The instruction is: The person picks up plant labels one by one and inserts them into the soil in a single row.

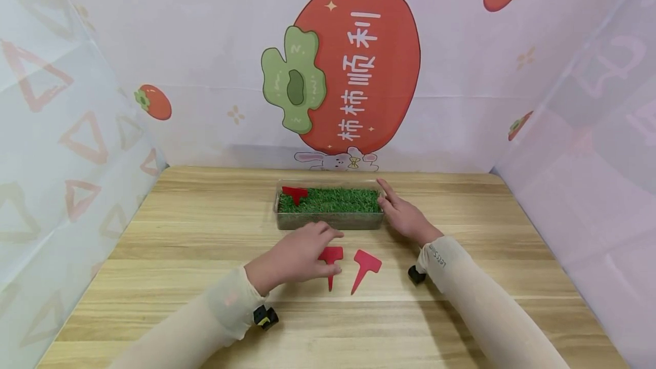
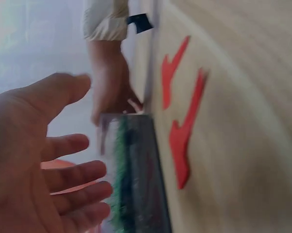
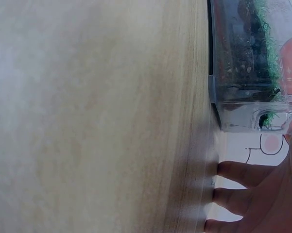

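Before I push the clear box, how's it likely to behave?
The box is long and low and sits flat on the table, so it should slide rather than roll or tip. Its clear walls look straight, suggesting fairly stiff plastic. Dark filling shows beneath the grass, so it may have some weight down low.

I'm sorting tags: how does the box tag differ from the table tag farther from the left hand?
The box tag is in the grass; the table tag lies flat on the table. The box tag shows little stem; the table tag, a long one. The box tag looks darker red; the table tag, pinker. Both are T-shaped.
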`<state>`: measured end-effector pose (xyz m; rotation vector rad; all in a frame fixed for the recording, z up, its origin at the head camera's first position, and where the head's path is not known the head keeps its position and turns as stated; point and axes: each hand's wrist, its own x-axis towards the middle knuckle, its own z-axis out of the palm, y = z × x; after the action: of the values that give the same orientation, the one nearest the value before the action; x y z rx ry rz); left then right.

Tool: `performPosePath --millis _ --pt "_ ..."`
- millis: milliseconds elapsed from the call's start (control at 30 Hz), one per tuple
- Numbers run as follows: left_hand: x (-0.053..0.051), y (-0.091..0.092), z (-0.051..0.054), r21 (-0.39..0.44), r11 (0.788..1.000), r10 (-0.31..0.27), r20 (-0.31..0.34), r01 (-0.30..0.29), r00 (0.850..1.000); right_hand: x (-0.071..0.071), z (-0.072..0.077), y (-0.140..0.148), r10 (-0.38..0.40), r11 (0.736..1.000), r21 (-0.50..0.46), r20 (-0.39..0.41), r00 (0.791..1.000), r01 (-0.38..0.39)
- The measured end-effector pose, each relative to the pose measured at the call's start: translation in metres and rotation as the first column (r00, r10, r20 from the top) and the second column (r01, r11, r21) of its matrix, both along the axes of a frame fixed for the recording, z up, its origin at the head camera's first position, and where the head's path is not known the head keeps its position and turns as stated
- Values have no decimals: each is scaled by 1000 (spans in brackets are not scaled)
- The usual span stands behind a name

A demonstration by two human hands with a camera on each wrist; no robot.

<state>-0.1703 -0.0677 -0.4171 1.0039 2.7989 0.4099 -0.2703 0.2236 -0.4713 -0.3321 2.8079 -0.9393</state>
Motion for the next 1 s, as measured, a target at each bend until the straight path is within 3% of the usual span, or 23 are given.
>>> performPosePath --millis 167,400,800,1000 --pt "3 5 -16 -79 996 -27 43 31 999 1 0 0 7 1000 1 -1 1000 -7" --pt "3 6 -30 -113 992 -50 21 52 999 1 0 1 7 1000 -11 0 1000 -7" --pt "4 11 -36 -167 985 -34 44 41 998 2 0 0 5 1000 -7 0 1000 -5" --pt "5 12 -36 -191 981 -32 21 36 999 1 -1 -1 -3 1000 -16 0 1000 3"
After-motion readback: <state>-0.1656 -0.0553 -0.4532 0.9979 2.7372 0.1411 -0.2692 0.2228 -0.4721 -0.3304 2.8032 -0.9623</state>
